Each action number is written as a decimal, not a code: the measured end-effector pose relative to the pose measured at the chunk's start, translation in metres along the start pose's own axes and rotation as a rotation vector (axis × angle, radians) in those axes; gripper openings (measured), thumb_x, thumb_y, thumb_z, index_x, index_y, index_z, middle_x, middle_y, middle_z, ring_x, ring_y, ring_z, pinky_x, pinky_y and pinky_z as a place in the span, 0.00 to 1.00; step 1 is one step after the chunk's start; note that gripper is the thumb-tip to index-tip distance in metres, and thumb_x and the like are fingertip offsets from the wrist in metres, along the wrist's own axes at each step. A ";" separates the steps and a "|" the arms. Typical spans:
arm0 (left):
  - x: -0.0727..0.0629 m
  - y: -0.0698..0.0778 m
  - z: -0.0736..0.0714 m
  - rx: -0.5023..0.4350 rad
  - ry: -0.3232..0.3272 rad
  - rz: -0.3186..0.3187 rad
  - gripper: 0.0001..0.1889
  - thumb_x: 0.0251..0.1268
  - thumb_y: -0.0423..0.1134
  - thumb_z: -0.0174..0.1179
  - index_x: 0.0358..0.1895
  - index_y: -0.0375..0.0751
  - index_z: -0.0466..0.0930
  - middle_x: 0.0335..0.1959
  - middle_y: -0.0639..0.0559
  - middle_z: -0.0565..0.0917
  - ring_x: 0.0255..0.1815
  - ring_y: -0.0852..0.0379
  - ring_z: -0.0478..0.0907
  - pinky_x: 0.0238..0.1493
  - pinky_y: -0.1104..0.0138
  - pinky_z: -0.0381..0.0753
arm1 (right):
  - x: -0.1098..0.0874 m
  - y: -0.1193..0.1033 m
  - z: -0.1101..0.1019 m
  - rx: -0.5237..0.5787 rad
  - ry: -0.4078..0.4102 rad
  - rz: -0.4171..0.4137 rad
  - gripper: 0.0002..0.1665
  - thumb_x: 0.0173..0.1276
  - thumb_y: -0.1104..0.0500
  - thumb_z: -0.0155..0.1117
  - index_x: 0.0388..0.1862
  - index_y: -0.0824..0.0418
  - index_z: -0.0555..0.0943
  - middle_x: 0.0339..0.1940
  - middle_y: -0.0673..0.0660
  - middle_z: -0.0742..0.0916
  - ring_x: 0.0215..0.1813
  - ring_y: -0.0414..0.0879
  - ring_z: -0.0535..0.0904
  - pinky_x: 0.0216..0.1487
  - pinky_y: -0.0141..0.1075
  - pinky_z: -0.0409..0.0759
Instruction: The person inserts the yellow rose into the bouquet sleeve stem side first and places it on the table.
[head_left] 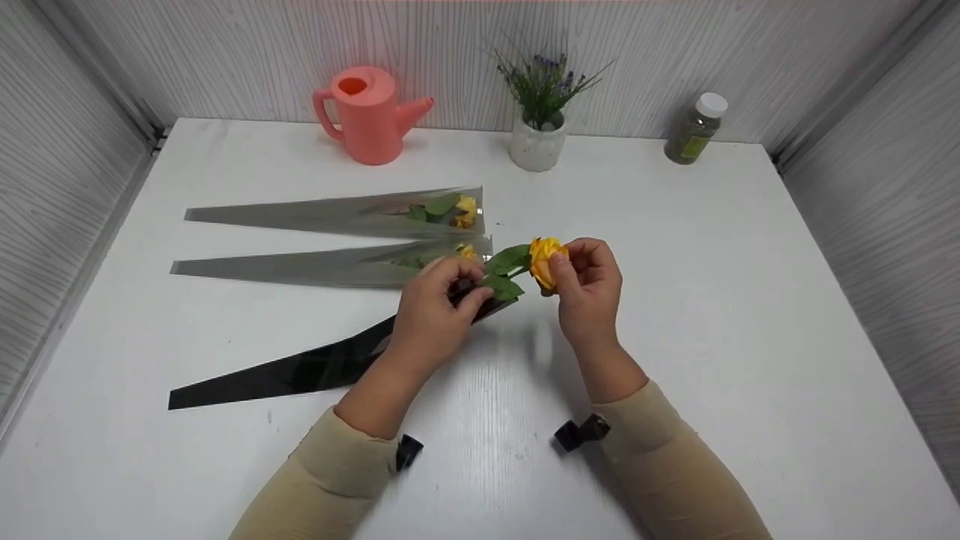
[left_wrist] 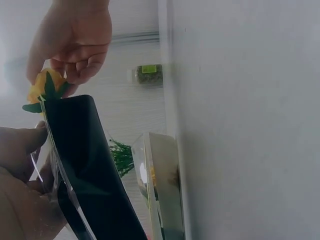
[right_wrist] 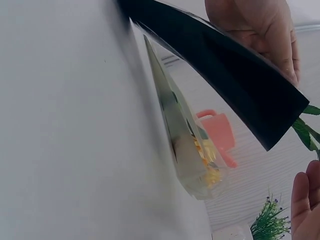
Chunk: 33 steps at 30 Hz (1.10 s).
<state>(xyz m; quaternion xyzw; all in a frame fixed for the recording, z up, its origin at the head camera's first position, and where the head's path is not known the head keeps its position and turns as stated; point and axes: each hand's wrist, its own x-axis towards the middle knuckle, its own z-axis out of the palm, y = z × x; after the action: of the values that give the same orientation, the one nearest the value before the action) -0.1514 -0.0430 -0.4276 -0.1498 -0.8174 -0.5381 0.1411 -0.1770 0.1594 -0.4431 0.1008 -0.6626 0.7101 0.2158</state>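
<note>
A yellow rose [head_left: 546, 262] with green leaves [head_left: 508, 259] is pinched at its bloom by my right hand [head_left: 594, 291], thumb on the front. Its leafy stem runs down into the mouth of a long, tapered flower sleeve [head_left: 292, 373] with a black back and a clear front. My left hand [head_left: 433, 311] grips that sleeve near its wide end, fingers curled at the opening. In the right wrist view the black back of the sleeve [right_wrist: 230, 70] slants upward, leaves poking out past its edge. The lower stem is hidden inside.
Two grey-backed sleeves, one farther back [head_left: 300, 214] and one nearer [head_left: 285, 270], lie flat with a yellow rose in each. Along the back edge stand a pink watering can [head_left: 367, 124], a potted plant [head_left: 537, 146] and a white-capped bottle [head_left: 690, 135].
</note>
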 end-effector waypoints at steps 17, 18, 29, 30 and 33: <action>-0.001 -0.002 -0.001 0.033 0.007 0.074 0.06 0.66 0.31 0.74 0.39 0.39 0.84 0.38 0.50 0.84 0.37 0.56 0.79 0.40 0.61 0.79 | -0.007 0.000 0.005 -0.019 -0.158 0.025 0.06 0.73 0.66 0.63 0.43 0.68 0.75 0.37 0.59 0.82 0.32 0.45 0.80 0.33 0.31 0.84; -0.001 -0.002 -0.001 0.034 0.009 0.078 0.06 0.67 0.32 0.73 0.39 0.39 0.84 0.38 0.50 0.84 0.37 0.55 0.79 0.41 0.60 0.80 | -0.007 0.000 0.006 -0.025 -0.161 0.035 0.07 0.72 0.66 0.63 0.43 0.68 0.75 0.36 0.59 0.82 0.32 0.45 0.80 0.33 0.31 0.84; -0.001 -0.003 -0.001 0.032 0.019 0.143 0.07 0.67 0.32 0.74 0.39 0.37 0.83 0.39 0.48 0.84 0.38 0.47 0.81 0.40 0.61 0.80 | -0.007 0.003 0.007 -0.130 -0.199 0.112 0.07 0.75 0.66 0.68 0.42 0.68 0.78 0.33 0.58 0.85 0.27 0.46 0.80 0.28 0.32 0.81; -0.001 -0.003 -0.001 0.033 0.019 0.145 0.07 0.67 0.32 0.74 0.39 0.38 0.83 0.39 0.48 0.84 0.39 0.47 0.81 0.40 0.61 0.80 | -0.007 0.003 0.008 -0.137 -0.202 0.104 0.06 0.75 0.66 0.68 0.42 0.69 0.79 0.33 0.58 0.85 0.28 0.46 0.80 0.28 0.32 0.81; 0.000 -0.004 -0.001 0.033 0.023 0.144 0.08 0.67 0.32 0.74 0.39 0.38 0.82 0.39 0.48 0.84 0.38 0.48 0.80 0.40 0.62 0.80 | -0.007 0.003 0.008 -0.167 -0.197 0.075 0.06 0.75 0.66 0.68 0.42 0.70 0.82 0.37 0.58 0.86 0.31 0.45 0.80 0.29 0.31 0.79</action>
<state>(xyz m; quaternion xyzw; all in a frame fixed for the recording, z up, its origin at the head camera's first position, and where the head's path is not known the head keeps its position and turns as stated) -0.1527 -0.0455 -0.4304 -0.1997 -0.8115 -0.5148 0.1912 -0.1729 0.1497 -0.4479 0.1268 -0.7406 0.6467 0.1308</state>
